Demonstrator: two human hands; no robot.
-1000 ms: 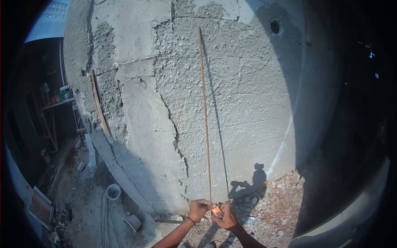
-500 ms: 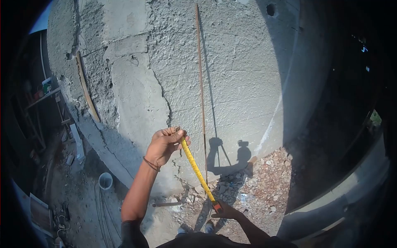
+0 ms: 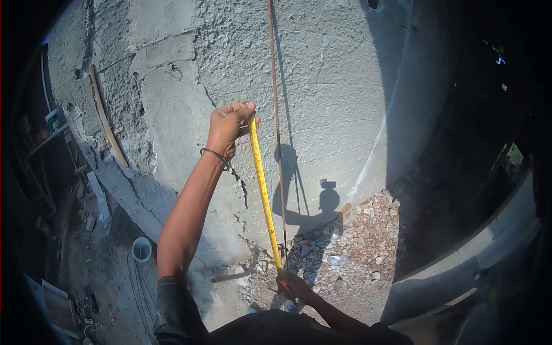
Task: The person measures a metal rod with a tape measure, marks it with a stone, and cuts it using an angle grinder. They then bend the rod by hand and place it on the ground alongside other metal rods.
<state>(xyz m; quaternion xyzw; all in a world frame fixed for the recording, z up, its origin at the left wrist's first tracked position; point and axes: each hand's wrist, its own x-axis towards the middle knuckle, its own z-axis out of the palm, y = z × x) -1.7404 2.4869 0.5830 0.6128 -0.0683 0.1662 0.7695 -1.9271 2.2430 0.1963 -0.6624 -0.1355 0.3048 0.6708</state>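
My left hand [image 3: 229,127] pinches the free end of a yellow tape measure [image 3: 262,187], raised in front of the rough concrete wall. Low down, near my body, my right hand [image 3: 299,286] is closed around the tape measure's orange-red case. The blade runs taut and slightly slanted between both hands. Just right of it a thin rusty rod [image 3: 275,86] stands upright along the wall [image 3: 333,115], casting a narrow shadow. The fingers of my right hand are partly in shade.
Broken rubble [image 3: 362,247] lies at the wall's foot. A short pipe [image 3: 230,277] rests on the ground. Left are a white bucket [image 3: 142,249], cables [image 3: 138,293] and a wooden strip [image 3: 105,118] against the wall. My shoes [image 3: 289,306] show below.
My left hand has risen along the wall with the tape's end, so more yellow blade is out. My right hand has shifted slightly left with the case.
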